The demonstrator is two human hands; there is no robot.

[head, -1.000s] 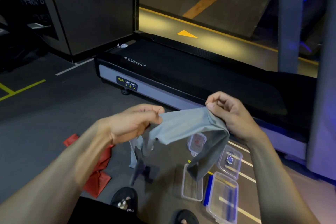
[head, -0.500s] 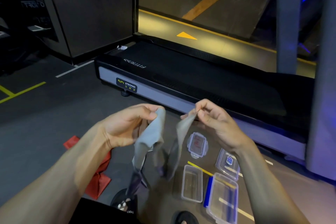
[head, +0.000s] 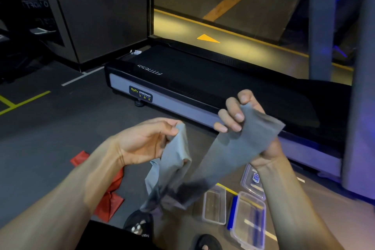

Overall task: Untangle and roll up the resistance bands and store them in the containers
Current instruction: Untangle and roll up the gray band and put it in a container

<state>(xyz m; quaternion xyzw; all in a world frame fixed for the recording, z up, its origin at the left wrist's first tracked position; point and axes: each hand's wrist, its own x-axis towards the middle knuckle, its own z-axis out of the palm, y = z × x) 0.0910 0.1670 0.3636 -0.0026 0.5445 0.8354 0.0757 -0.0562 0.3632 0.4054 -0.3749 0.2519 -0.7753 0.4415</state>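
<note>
With the treadmill (head: 203,87) as the landmark, everything of the task sits in front of its grey side rail, on the dark floor (head: 50,138). Furthest left, a red band (head: 109,201) lies crumpled on the floor, partly hidden by the left forearm. The left hand (head: 142,142) is held in front of the treadmill's near corner, its grip a pinch of thumb and fingertips on one end of the grey band (head: 223,154). From there the band hangs down in a bunched, twisted loop whose lowest part is blurred, then rises to the right. The right hand (head: 249,128) is raised before the treadmill's rail, fingers curled round the band's other end, which spreads flat across its palm and wrist. Under the loop, a foot in a black sandal (head: 140,227) stands on the floor. Right of it, below the right forearm, three clear plastic containers lie close together: a small open one (head: 215,207), a larger one (head: 249,223) with a blue strip along its left edge, and a third (head: 253,180) nearest the treadmill, partly covered by the forearm.
</note>
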